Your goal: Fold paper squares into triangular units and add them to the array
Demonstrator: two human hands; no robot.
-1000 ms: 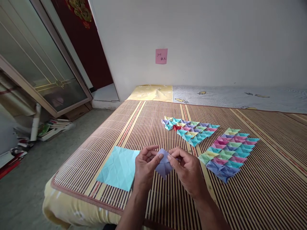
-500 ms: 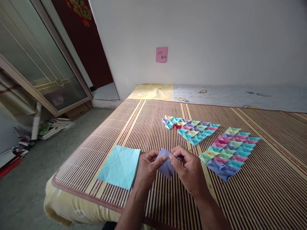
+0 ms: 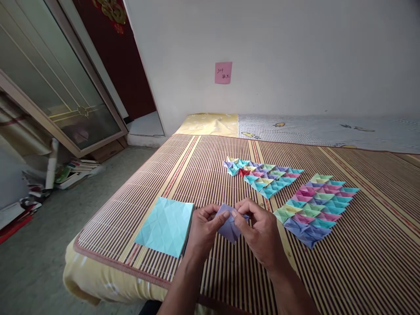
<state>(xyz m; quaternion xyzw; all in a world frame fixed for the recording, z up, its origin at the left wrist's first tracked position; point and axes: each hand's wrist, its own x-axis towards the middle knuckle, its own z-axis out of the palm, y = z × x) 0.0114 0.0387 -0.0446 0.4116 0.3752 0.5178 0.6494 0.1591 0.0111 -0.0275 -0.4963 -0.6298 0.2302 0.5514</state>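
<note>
A small purple folded paper piece (image 3: 229, 227) is pinched between both my hands just above the striped bamboo mat (image 3: 210, 175). My left hand (image 3: 204, 232) grips its left side with thumb and fingers closed. My right hand (image 3: 259, 232) pinches its top right edge. A stack of light blue creased square paper (image 3: 166, 226) lies on the mat just left of my left hand. Two flat groups of folded coloured paper pieces lie beyond my hands, one in the middle (image 3: 262, 176) and one to the right (image 3: 313, 206).
The mat covers a bed with a yellow sheet (image 3: 98, 284), whose left edge drops to a grey floor. Books and papers (image 3: 70, 170) are piled on the floor by a glass door. A pink note (image 3: 223, 72) is stuck on the white wall.
Both hands have drawn slightly closer together on the purple piece, pressing it smaller. The view has shifted a little to the left.
</note>
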